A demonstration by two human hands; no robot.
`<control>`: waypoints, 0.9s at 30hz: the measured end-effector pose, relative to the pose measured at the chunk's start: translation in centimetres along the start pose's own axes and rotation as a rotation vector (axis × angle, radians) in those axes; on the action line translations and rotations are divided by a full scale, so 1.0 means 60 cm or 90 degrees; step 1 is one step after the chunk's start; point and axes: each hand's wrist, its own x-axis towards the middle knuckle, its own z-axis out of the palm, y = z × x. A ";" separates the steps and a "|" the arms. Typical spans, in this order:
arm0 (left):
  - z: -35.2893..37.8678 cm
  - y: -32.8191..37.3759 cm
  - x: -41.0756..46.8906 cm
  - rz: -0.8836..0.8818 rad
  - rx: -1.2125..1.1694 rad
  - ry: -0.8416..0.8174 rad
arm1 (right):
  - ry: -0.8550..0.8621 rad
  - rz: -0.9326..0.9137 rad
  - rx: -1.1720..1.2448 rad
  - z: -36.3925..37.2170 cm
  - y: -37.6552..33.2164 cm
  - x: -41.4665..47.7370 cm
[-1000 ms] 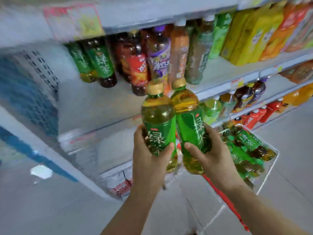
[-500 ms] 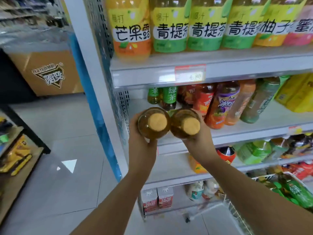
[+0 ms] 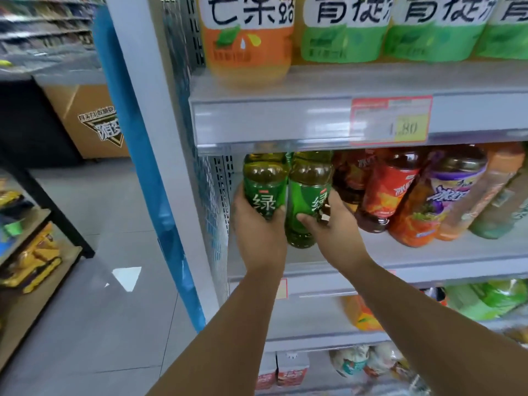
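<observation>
Two green-tea bottles with green labels stand side by side at the left end of a grey store shelf (image 3: 428, 252). My left hand (image 3: 258, 224) grips the left bottle (image 3: 264, 184) low on its label. My right hand (image 3: 328, 224) grips the right bottle (image 3: 308, 195), whose base touches or hovers just over the shelf board. Both caps are hidden behind the price rail (image 3: 271, 121) of the shelf above.
Red, purple and orange drink bottles (image 3: 391, 192) crowd the shelf right of my hands. Large juice bottles (image 3: 248, 38) fill the shelf above. A perforated side panel (image 3: 217, 195) and blue upright (image 3: 160, 195) bound the left. Grey floor, a snack rack (image 3: 31, 252) and a cardboard box (image 3: 91, 118) lie left.
Both hands have pushed the two bottles forward from in front of the shelf edge into the shelf bay, under the upper rail. The view has moved closer to the shelf.
</observation>
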 end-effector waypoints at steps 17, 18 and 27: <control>0.034 -0.060 0.130 0.039 0.129 0.016 | 0.071 -0.063 -0.089 0.070 0.053 0.075; 0.030 -0.064 0.119 0.036 0.161 -0.011 | 0.045 -0.118 -0.151 0.063 0.054 0.062; 0.041 -0.089 0.138 0.056 0.312 -0.164 | -0.201 -0.122 -0.452 0.069 0.085 0.071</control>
